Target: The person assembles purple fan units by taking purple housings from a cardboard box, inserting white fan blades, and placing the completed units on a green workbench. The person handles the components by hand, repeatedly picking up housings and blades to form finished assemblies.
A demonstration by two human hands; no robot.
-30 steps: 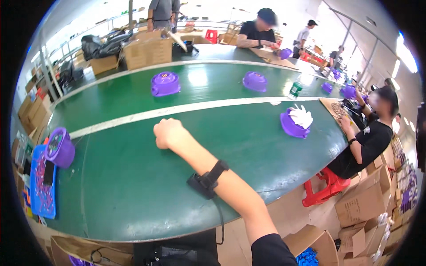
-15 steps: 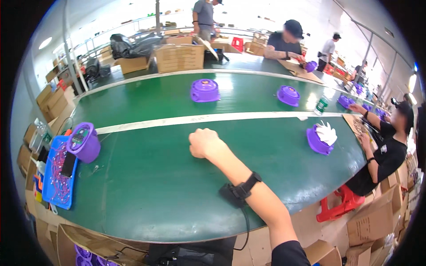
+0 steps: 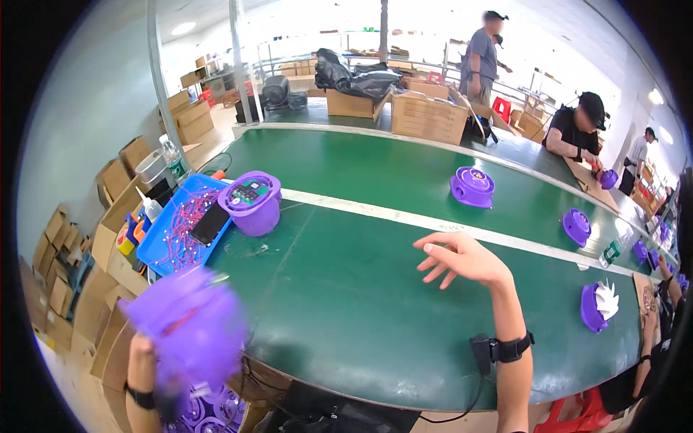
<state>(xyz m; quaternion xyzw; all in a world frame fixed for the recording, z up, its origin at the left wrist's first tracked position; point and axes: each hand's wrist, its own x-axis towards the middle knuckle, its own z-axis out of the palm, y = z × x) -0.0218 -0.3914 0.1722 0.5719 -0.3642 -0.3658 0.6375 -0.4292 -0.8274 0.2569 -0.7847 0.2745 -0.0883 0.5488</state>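
A purple plastic housing (image 3: 189, 328), smeared by motion, is in my left hand (image 3: 142, 350) at the lower left. It hangs over the near left edge of the green table (image 3: 346, 317), and my fingers are mostly hidden behind it. My right hand (image 3: 465, 258) is open above the table, fingers spread and nothing in them. Beyond the held piece stands a purple tub-shaped housing (image 3: 254, 209) with a green circuit board on top. Beside it lies a blue tray (image 3: 155, 249) of thin red and purple wires, with a black phone (image 3: 210, 224) on it.
Purple housings (image 3: 472, 187) sit past the white strip. One with a white fan wheel (image 3: 606, 300) lies at right, near a bottle (image 3: 613, 251) and a seated co-worker. Below the near edge, a carton holds several purple parts (image 3: 209, 411). Glue bottles (image 3: 151, 208) stand left.
My view has swung left. My left hand has come into view with the purple housing. My right hand, closed before, has opened its fingers.
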